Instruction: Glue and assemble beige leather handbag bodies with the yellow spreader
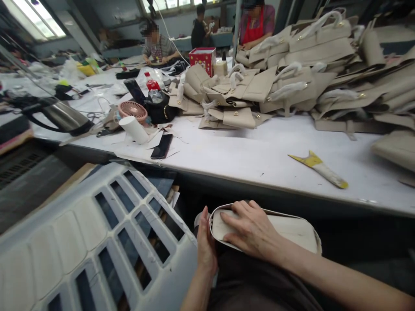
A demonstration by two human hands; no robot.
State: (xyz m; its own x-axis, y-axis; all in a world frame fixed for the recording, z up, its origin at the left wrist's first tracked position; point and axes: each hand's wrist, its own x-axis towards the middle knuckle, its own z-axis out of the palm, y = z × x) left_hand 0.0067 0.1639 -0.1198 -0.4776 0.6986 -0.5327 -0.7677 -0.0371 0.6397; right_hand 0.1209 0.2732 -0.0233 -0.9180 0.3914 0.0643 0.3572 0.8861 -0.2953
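On my lap lies a long cream piece with rounded ends and a raised rim (293,229), which looks like a bag body with its oval panel facing up. My right hand (251,226) rests on the panel near its left end, fingers spread, some reaching the far rim. Upright against that left end is my left hand (205,244), its visible fingers stretched out beside the rim; part of it is hidden. Just behind the left hand shows a small whitish part that I cannot make out.
A white slatted plastic rack (97,233) stands at left, bearing several pale oval panels (63,239). On the white table (207,149) lie a yellow-ended tool (319,168), a phone (162,146), a pink fan (132,110), a kettle (66,114) and piled beige bags (292,82). People sit beyond.
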